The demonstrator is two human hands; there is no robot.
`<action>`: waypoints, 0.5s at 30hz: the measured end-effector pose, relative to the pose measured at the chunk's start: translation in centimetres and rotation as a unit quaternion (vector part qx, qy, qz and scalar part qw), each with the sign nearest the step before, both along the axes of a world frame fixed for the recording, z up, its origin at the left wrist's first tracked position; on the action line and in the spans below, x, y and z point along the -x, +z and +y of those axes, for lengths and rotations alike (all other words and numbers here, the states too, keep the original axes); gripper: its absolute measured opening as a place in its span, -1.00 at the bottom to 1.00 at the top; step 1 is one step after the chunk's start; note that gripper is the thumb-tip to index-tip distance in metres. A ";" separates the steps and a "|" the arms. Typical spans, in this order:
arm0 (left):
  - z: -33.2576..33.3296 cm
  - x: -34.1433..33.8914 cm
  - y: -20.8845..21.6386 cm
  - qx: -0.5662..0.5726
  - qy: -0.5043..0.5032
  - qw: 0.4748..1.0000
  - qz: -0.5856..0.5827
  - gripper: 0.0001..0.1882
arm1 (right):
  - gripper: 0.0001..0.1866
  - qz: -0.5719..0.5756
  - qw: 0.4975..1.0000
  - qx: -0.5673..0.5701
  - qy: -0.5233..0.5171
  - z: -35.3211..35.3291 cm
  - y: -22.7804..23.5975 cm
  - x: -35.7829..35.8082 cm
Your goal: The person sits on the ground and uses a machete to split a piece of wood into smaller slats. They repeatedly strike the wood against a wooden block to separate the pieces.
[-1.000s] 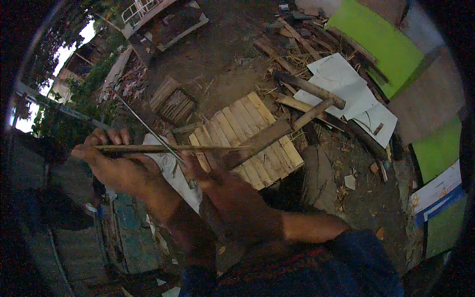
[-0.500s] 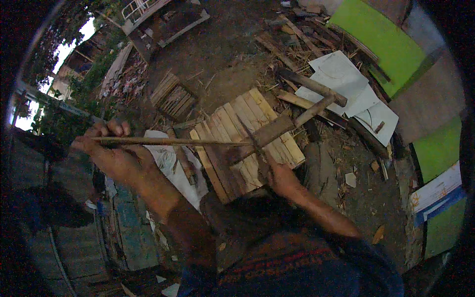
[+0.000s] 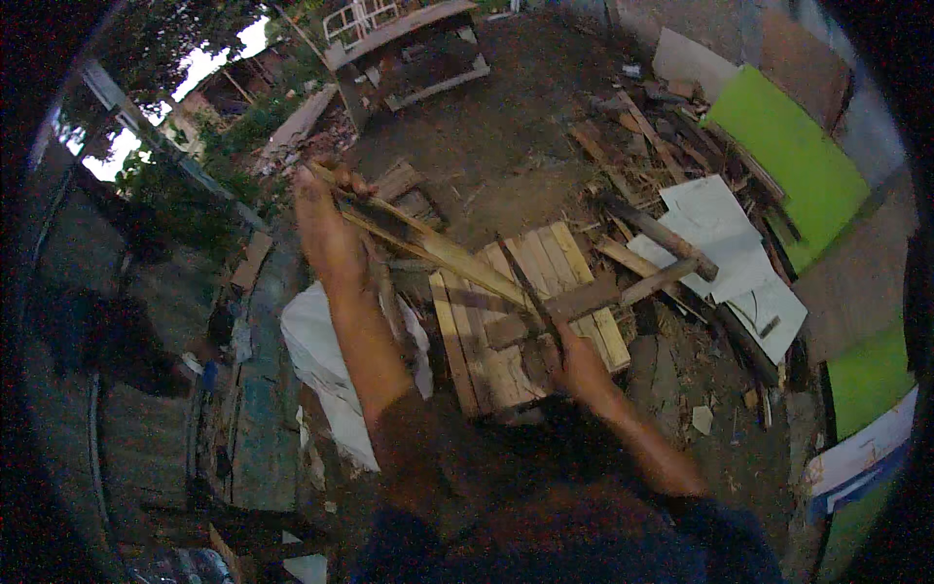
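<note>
A long pale strip of wood or bamboo (image 3: 443, 255) slants from upper left down to a low slatted wooden platform (image 3: 454, 341). My left hand (image 3: 329, 219) is closed around its far end, arm stretched out. My right hand (image 3: 586, 368) grips a machete (image 3: 525, 277), its handle mostly hidden in the fist. The dark blade points away from me and crosses the strip's near end, seeming to touch it. Beneath them a thick, rough wooden block (image 3: 595, 295) lies across the slats, with a narrower handle-like part running to the right.
White sacking (image 3: 326, 336) lies left of the platform. Beyond it sits a small slatted wooden piece (image 3: 413, 195). Scrap wood and white sheets (image 3: 715, 234) are heaped at the right, near green panels (image 3: 788, 156). A wooden bench (image 3: 418, 58) stands at the back.
My left hand has swung farther away and rightward, so the strip now slopes down toward me and shows its broad face. My right hand still holds the machete against it. The view has shifted.
</note>
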State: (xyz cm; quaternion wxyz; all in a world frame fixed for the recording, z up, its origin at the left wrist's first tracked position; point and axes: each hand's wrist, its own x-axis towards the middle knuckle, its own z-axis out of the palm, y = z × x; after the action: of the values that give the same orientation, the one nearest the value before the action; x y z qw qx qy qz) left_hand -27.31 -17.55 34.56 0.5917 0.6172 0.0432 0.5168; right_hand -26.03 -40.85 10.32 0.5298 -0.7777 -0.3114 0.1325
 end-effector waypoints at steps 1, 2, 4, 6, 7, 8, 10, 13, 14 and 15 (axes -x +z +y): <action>-0.4 -0.5 -0.3 0.047 -0.031 0.998 -0.012 -0.56 | -0.41 -0.031 0.999 -0.033 -0.007 0.6 2.1 -0.1; 0.2 -0.5 -0.2 0.053 -0.089 0.994 -0.034 -0.53 | -0.41 -0.058 0.996 -0.068 -0.009 2.0 4.6 0.2; -0.3 0.5 -0.3 0.070 -0.091 0.992 -0.047 -0.55 | -0.37 -0.010 0.991 -0.128 0.023 6.0 7.3 0.2; -1.5 0.7 -1.2 0.098 -0.098 0.988 -0.070 -0.56 | -0.28 -0.054 0.988 -0.142 0.012 8.4 9.3 0.9; -1.4 2.2 -1.6 0.103 -0.073 0.989 -0.078 -0.56 | -0.25 -0.153 0.979 -0.138 -0.003 9.6 11.0 3.0; -2.0 2.6 -1.4 0.115 -0.069 0.986 -0.095 -0.57 | -0.21 -0.262 0.956 -0.123 -0.037 9.4 12.3 3.5; -2.7 3.7 -1.3 0.117 -0.071 0.985 -0.105 -0.60 | -0.18 -0.209 0.978 -0.018 0.004 8.0 9.7 2.6; -2.0 5.6 -2.2 0.111 -0.020 0.990 -0.080 -0.61 | -0.13 -0.105 0.982 0.128 0.090 4.6 2.1 1.5; -1.3 6.5 -2.7 0.095 0.003 0.993 -0.074 -0.61 | -0.12 -0.087 0.979 0.153 0.107 3.9 2.1 1.2; -0.8 7.9 -3.1 0.078 0.033 0.994 -0.065 -0.60 | -0.11 -0.068 0.973 0.175 0.132 3.7 2.6 1.4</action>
State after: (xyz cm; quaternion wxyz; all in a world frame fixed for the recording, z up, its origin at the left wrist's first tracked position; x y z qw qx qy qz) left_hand -35.22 -18.39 31.43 0.6221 0.5325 0.0645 0.5703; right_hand -27.41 -37.13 12.96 0.3408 -0.8177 -0.4183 0.2009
